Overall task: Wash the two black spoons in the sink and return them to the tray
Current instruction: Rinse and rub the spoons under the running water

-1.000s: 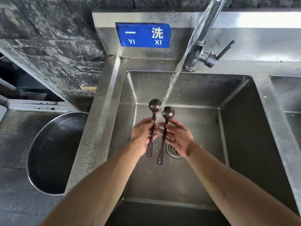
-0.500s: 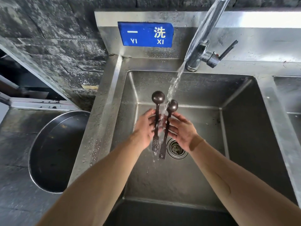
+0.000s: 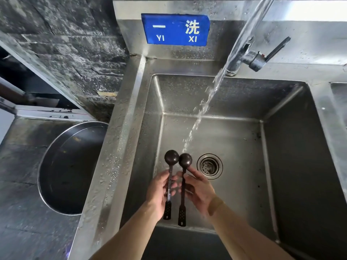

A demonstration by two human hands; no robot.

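Note:
Two black spoons stand side by side over the steel sink [image 3: 281,147], bowls pointing away from me. My left hand [image 3: 159,192] grips the stem of the left spoon [image 3: 171,157]. My right hand [image 3: 200,190] grips the stem of the right spoon [image 3: 185,160]. The water stream [image 3: 202,107] from the tap [image 3: 242,53] lands at the right spoon's bowl. Both flat handle ends hang below my palms near the sink's front wall. A round steel tray [image 3: 62,201] lies on the counter to the left.
The drain strainer [image 3: 209,166] sits just right of the spoon bowls. A blue sign [image 3: 175,29] is fixed on the backsplash. The tap lever [image 3: 276,48] sticks out to the right. A second basin [image 3: 339,98] begins at the far right edge.
Both hands and the spoons have dropped toward the near side of the sink, left of the drain. The water now hits the right spoon's bowl instead of the stems.

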